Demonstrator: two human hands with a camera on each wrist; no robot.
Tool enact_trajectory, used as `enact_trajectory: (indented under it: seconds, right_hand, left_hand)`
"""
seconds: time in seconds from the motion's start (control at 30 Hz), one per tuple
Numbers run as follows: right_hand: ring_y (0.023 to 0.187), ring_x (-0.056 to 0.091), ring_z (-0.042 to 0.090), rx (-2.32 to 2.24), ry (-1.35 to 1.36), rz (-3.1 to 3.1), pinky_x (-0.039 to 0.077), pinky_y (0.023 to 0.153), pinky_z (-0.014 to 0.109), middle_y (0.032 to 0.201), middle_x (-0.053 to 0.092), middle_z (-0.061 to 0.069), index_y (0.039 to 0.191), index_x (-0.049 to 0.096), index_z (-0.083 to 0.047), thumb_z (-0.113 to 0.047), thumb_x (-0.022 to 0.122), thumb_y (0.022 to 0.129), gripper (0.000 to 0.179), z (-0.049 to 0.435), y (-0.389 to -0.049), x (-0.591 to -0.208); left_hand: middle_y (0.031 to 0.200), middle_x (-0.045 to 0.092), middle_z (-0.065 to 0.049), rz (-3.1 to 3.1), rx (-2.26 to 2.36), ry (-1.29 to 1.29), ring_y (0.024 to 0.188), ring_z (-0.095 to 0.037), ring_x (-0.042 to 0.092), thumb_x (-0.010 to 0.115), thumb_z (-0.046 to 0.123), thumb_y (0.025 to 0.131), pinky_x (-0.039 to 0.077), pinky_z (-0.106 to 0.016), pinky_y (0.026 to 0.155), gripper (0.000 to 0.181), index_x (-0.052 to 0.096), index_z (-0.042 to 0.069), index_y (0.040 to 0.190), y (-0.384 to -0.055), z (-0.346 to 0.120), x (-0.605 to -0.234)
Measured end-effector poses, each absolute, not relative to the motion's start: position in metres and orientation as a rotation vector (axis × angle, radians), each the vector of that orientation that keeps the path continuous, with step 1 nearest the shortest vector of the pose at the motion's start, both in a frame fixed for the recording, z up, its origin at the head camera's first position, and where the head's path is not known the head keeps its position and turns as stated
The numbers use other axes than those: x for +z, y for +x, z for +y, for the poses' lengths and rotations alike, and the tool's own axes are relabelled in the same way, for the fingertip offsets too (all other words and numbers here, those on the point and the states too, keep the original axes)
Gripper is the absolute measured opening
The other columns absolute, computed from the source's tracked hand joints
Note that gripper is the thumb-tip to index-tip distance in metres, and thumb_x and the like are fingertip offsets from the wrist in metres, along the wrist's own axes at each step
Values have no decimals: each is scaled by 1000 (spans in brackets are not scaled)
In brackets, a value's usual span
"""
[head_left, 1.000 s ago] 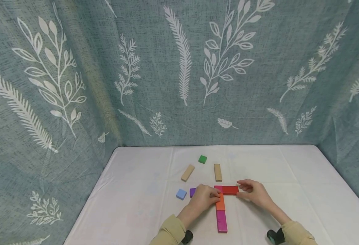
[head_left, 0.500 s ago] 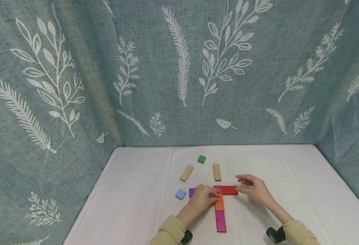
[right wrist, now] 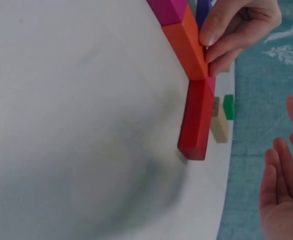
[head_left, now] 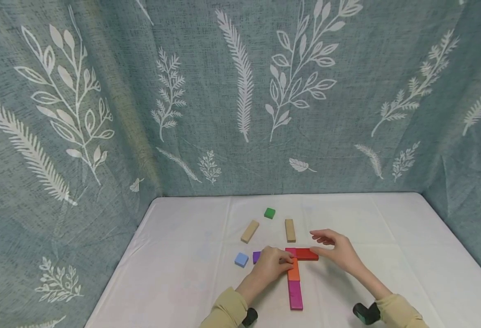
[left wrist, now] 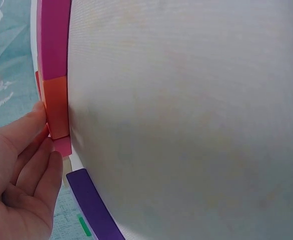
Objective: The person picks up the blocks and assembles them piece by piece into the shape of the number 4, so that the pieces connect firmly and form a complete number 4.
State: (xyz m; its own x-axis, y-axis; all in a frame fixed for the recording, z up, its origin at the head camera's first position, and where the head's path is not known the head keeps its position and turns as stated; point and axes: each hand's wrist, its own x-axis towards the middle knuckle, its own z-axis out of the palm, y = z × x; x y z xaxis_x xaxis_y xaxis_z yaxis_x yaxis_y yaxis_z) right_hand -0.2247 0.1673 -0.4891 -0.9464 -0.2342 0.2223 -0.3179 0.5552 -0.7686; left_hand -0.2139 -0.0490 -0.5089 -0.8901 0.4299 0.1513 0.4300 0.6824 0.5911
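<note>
My left hand (head_left: 270, 265) touches the blocks with its fingertips where a small pink block (head_left: 290, 251) meets an orange block (head_left: 293, 272); its thumb lies along the orange one in the left wrist view. Below the orange block extends a magenta block (head_left: 295, 295), end to end with it. A red block (head_left: 307, 254) lies crosswise to the right of the pink one. Beside the red block's far end hovers my right hand (head_left: 340, 251), fingers apart and holding nothing. A purple block (left wrist: 94, 202) is partly hidden behind my left hand in the head view.
A light blue block (head_left: 241, 259) lies left of the purple one. Farther back are two plain wooden blocks, one tilted (head_left: 250, 231) and one nearly straight (head_left: 290, 230), and a green block (head_left: 270, 213). A patterned curtain (head_left: 224, 91) surrounds the white table (head_left: 183, 255).
My right hand has withdrawn from the red block's end, rising slightly away to the back, with its fingers spreading. My left hand and the blocks stay in place.
</note>
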Motion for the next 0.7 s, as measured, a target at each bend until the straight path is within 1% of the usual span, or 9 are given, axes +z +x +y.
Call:
enact_trajectory:
  seconds: [0.2,0.4,0.57,0.63,0.7]
  right_hand:
    - [93,64,28,1347,528,-2659,55,82,29,105,69,7,117,65,-6,-18,77,79,41,163,-224,-483]
    - [94,63,29,1353,550,-2639,55,82,31,105,68,8,117,64,-6,-19,76,80,41,160,-227,-475]
    - [95,63,31,1358,565,-2629,55,84,39,107,68,11,119,63,-4,-17,76,80,43,159,-232,-469]
    - [95,63,32,1353,568,-2625,55,84,38,107,68,11,119,63,-4,-16,75,80,43,159,-235,-467]
    - [95,63,30,1344,566,-2628,55,84,34,108,68,11,119,63,-4,-17,75,81,42,158,-238,-466]
  left_hand:
    - [94,75,2,-2891,-998,-729,91,-10,70,76,13,78,54,-22,85,7,78,11,85,-214,-51,-509]
    - [95,75,2,-2900,-1015,-723,92,-10,70,76,13,79,54,-23,86,9,78,11,87,-214,-52,-508]
    - [95,75,1,-2883,-1014,-745,92,-10,70,76,13,79,54,-22,85,9,78,10,87,-214,-51,-508]
    - [95,75,2,-2881,-1005,-749,92,-9,70,76,13,78,54,-21,85,9,78,10,87,-214,-51,-508]
    - [95,75,2,-2880,-1001,-752,91,-9,70,76,13,78,54,-21,84,9,78,10,86,-215,-51,-509]
